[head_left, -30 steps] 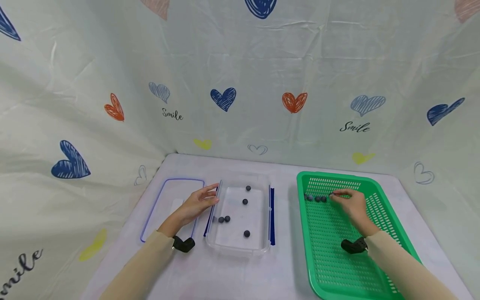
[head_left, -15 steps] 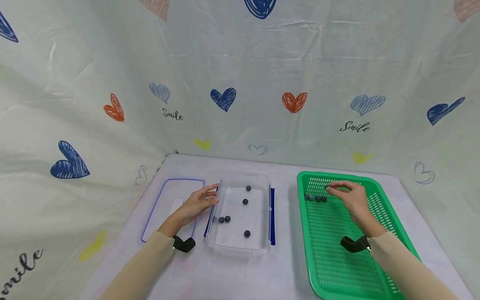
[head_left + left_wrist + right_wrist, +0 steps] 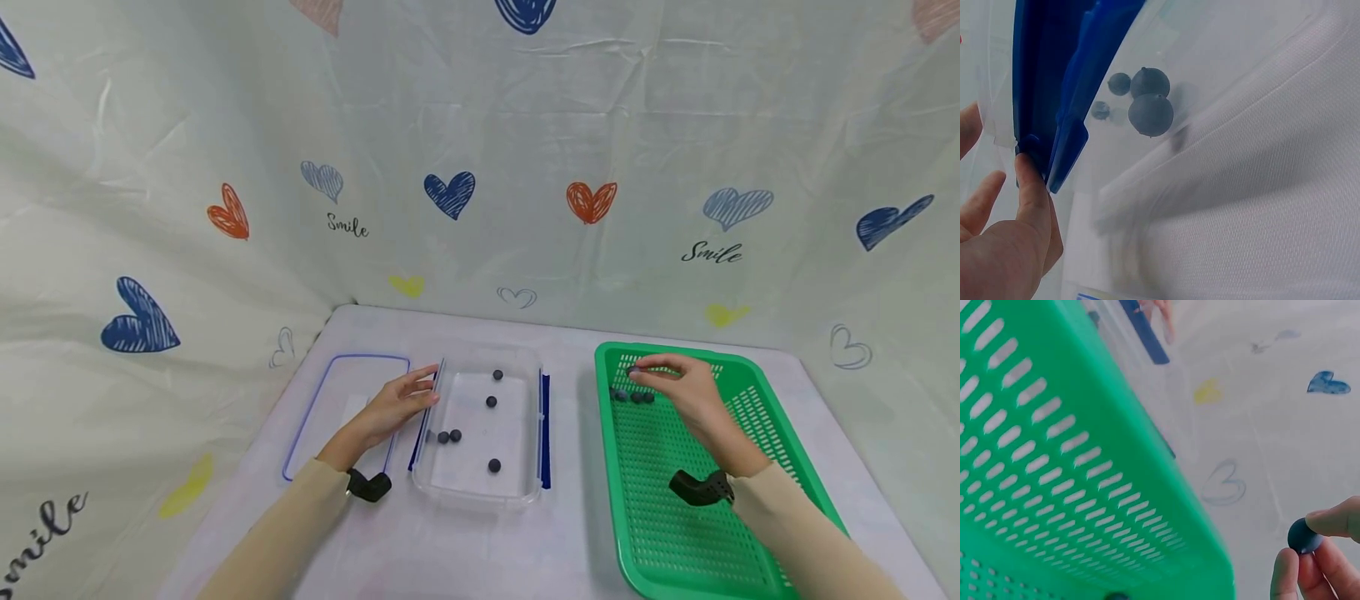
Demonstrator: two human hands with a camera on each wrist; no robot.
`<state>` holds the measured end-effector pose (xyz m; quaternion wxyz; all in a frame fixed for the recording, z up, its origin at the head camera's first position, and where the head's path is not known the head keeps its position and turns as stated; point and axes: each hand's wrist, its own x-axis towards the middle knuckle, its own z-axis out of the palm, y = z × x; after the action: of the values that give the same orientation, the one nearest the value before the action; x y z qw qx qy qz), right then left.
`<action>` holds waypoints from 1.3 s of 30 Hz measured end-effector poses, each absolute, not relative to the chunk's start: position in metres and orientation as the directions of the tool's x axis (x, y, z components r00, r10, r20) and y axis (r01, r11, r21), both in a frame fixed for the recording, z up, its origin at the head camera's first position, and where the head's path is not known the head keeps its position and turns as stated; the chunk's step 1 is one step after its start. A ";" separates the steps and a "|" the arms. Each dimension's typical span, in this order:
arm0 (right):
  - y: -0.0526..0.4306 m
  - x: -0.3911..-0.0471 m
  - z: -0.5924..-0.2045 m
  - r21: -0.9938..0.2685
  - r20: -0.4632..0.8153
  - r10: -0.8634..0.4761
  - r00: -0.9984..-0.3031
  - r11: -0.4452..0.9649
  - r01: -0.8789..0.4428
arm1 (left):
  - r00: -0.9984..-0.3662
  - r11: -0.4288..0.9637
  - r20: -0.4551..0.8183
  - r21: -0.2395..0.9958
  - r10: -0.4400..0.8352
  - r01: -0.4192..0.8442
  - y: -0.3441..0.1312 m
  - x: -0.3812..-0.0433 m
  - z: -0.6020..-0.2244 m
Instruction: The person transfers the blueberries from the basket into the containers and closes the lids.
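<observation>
My right hand [image 3: 690, 396] pinches a dark blueberry [image 3: 1302, 536] between thumb and fingertips, above the far left part of the green basket [image 3: 675, 533]. Below it, several blueberries [image 3: 637, 397] lie in a row by the basket's left wall. My left hand [image 3: 390, 412] rests at the left side of a clear plastic box [image 3: 480, 502], its fingers fairly straight. In the left wrist view a fingertip touches the box's blue latch flap [image 3: 1041, 75]. Inside the box several blueberries [image 3: 494, 466] lie scattered, two of them side by side near the left wall.
A clear lid with a blue-violet edge [image 3: 307, 417] lies left of the box, partly under my left hand. Another blue latch [image 3: 546, 433] hangs open on the box's right side. A strip of white table [image 3: 573, 467] separates box and basket. A heart-print curtain [image 3: 517, 250] stands behind.
My right hand has lifted the blueberry from beside the row in the basket and moved it up and left, toward the basket's left rim. The left hand stays at the box.
</observation>
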<state>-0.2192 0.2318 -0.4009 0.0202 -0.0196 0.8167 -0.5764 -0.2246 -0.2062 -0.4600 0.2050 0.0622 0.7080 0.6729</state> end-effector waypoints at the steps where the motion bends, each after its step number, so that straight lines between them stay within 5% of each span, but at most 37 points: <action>1: 0.229 -0.219 -0.399 -0.949 -0.009 -0.069 -0.998 0.316 -0.013 | -0.908 0.088 -0.207 0.978 0.365 -0.187 -0.206 -0.225 -0.459; 21: 0.179 -0.220 -0.391 -0.977 -0.014 -0.204 -0.979 0.210 -0.030 | -0.919 0.103 -0.198 0.980 0.340 -0.173 -0.209 -0.234 -0.479; 39: 0.140 -0.223 -0.391 -0.975 -0.017 -0.320 -0.947 0.215 -0.055 | -0.900 0.100 -0.210 0.978 0.382 -0.186 -0.207 -0.226 -0.458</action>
<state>-0.2235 0.1397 -0.3914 0.1076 -0.1214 0.7720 -0.6146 -0.2265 -0.2067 -0.4585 0.2127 0.0691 0.7104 0.6673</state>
